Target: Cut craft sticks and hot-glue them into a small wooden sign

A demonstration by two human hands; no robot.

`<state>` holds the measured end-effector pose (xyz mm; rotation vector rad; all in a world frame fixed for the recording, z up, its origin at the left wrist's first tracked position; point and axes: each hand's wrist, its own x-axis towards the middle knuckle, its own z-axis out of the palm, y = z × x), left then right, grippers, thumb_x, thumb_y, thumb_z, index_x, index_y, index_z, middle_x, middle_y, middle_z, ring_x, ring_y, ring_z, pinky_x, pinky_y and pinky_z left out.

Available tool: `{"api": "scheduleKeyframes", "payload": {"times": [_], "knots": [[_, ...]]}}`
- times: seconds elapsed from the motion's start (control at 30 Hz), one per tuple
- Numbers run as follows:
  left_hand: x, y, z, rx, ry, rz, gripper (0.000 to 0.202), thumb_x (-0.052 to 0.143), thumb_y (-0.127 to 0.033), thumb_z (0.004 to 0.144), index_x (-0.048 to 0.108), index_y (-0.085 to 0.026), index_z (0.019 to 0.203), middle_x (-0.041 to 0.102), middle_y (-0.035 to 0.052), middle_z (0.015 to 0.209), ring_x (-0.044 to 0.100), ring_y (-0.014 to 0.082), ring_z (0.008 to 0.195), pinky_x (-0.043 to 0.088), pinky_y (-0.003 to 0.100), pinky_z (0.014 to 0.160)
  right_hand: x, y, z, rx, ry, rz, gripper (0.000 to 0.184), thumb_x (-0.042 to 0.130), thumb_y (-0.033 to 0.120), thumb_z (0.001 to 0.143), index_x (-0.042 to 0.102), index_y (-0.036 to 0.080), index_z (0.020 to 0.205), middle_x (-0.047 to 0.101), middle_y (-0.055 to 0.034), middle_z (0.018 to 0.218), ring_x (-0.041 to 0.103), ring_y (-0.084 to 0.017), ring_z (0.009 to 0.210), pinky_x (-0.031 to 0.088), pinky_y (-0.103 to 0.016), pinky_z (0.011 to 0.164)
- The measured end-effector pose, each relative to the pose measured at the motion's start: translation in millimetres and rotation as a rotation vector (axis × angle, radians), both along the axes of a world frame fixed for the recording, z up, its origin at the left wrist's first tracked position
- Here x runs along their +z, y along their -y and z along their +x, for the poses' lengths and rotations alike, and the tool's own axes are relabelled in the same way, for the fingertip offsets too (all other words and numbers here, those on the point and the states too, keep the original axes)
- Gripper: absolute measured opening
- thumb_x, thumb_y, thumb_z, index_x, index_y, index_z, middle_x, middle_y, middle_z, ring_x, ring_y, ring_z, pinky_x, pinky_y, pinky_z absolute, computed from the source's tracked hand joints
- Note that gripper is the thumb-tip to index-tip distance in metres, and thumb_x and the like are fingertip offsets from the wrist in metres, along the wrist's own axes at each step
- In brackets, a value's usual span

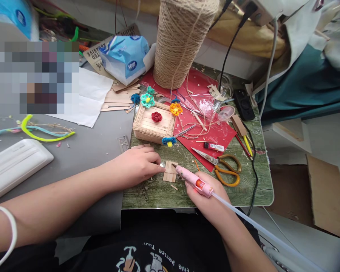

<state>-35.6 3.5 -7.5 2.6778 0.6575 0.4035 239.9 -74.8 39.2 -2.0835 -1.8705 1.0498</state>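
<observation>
White case (15,162) far left on grey table. Left hand (136,166) lies palm down, fingers (154,168) bunched close, tips pressing left edge of stick panel (170,172). Blue tissue pack (124,56) behind, label too blurred to read; card (92,53) under it shows "...ASIVE". Twine-wrapped frame (154,124) just beyond panel, on green board. Pink glue gun (191,180) slants in, nozzle touching panel's top edge. Right hand (208,202) wraps gun, fingers closed round the body. Scissors (222,166) near right, blades open.
</observation>
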Motion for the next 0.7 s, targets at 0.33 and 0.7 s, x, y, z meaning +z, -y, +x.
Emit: {"api": "scheduleKeyframes", "payload": {"times": [0.33, 0.7], "knots": [[-0.5, 0.0, 0.3, 0.002, -0.015, -0.014, 0.026, 0.062, -0.021, 0.1, 0.075, -0.029, 0.122, 0.073, 0.0055, 0.106, 0.059, 0.0204, 0.091, 0.047, 0.035, 0.084, 1.7, -1.0, -1.9, -0.004, 0.022, 0.023, 0.03, 0.063, 0.035, 0.089, 0.045, 0.024, 0.067, 0.047, 0.005, 0.062, 0.048, -0.013, 0.056, 0.037, -0.025, 0.054], [1.0, -0.2, 1.0, -0.004, -0.015, -0.006, 0.025, 0.062, -0.021, 0.1, 0.076, -0.028, 0.12, 0.073, 0.0062, 0.105, 0.059, 0.0205, 0.091, 0.048, 0.035, 0.085, -0.2, 1.6, 2.4, 0.055, 0.026, -0.005, 0.025, 0.062, 0.033, 0.09, 0.05, 0.024, 0.07, 0.052, 0.0034, 0.066, 0.052, -0.014, 0.058, 0.037, -0.026, 0.055]]}}
